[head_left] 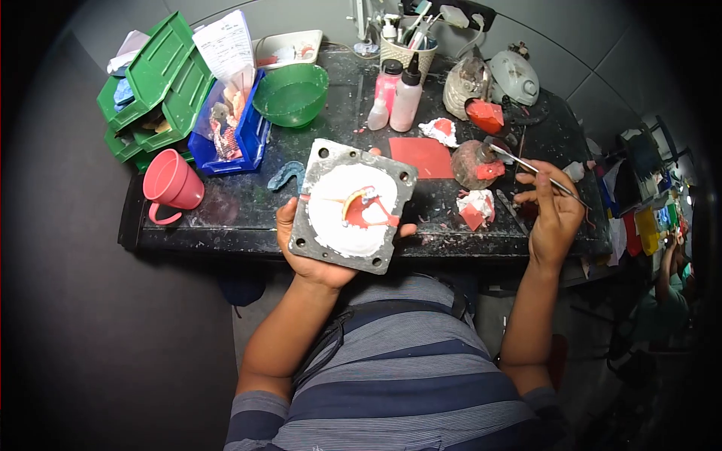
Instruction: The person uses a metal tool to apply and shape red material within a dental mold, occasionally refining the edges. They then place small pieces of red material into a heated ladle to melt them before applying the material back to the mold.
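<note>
My left hand (320, 270) supports a square grey metal dental flask half (307, 239) from below, at the table's front edge. White plaster (327, 192) fills it, with a pink wax denture piece (353, 213) set in the middle. My right hand (555, 214) pinches a slim metal wax spatula (526, 163). The spatula's tip is over the top of a round glass spirit lamp (468, 167), which has red wax on its side. Left of the lamp lies a flat sheet of red wax (421, 156). Wax scraps on crumpled white paper (477, 207) sit nearer to me.
A pink mug (173, 179), blue bin (252, 154), green bins (162, 75) and green bowl (293, 94) stand at the left. Bottles (407, 101) and a tool cup (410, 54) are behind. A blue dental impression (286, 175) lies beside the flask. Another person (665, 301) is far right.
</note>
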The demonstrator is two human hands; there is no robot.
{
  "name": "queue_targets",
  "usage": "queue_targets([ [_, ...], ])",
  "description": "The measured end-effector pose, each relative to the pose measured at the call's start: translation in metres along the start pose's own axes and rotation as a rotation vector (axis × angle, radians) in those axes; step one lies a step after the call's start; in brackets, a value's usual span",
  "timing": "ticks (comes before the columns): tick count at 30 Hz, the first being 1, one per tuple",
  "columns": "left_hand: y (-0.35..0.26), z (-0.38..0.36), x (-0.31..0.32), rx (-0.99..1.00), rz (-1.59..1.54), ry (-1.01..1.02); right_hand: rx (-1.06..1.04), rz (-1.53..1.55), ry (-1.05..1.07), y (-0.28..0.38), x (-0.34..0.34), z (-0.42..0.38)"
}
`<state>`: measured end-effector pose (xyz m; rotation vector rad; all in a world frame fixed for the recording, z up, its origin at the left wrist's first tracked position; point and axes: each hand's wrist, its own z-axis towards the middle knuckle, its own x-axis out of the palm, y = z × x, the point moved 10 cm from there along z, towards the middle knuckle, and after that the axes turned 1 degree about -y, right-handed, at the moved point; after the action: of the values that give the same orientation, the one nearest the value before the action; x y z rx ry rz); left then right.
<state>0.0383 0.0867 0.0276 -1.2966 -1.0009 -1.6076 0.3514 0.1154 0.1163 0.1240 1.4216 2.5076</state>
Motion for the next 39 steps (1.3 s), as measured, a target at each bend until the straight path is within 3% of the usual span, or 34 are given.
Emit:
queue_targets([
  [2,-0.003,0.001,0.011,0.035,0.093,0.117,0.003,0.038,0.015,0.014,0.007,-0.01],
  [6,-0.005,0.0,0.008,0.045,0.085,0.131,-0.102,0.24,0.298,0.061,0.058,-0.051],
  [11,-0.005,-0.001,0.008,0.058,0.057,0.11,-0.166,0.075,0.477,0.076,0.098,-0.071],
  [18,-0.007,-0.002,0.005,0.079,0.02,0.06,-0.187,0.013,0.509,0.078,0.106,-0.07],
  [25,-0.009,-0.002,-0.003,0.141,-0.084,-0.064,-0.348,-0.078,0.571,0.094,0.116,-0.079],
  [27,-0.005,-0.002,0.016,0.078,0.103,0.22,-0.377,-0.074,0.584,0.096,0.117,-0.084],
  [28,-0.005,-0.003,0.015,0.078,0.103,0.22,-0.377,-0.075,0.584,0.096,0.116,-0.085],
  [34,-0.016,-0.012,-0.014,0.158,0.109,0.047,-0.508,-0.172,0.515,0.097,0.113,-0.095],
  [36,-0.016,-0.015,-0.024,0.125,0.277,-0.036,-0.603,-0.218,0.504,0.095,0.116,-0.104],
  [39,-0.012,-0.013,-0.02,0.116,0.271,0.014,-0.7,-0.25,0.522,0.092,0.122,-0.118],
])
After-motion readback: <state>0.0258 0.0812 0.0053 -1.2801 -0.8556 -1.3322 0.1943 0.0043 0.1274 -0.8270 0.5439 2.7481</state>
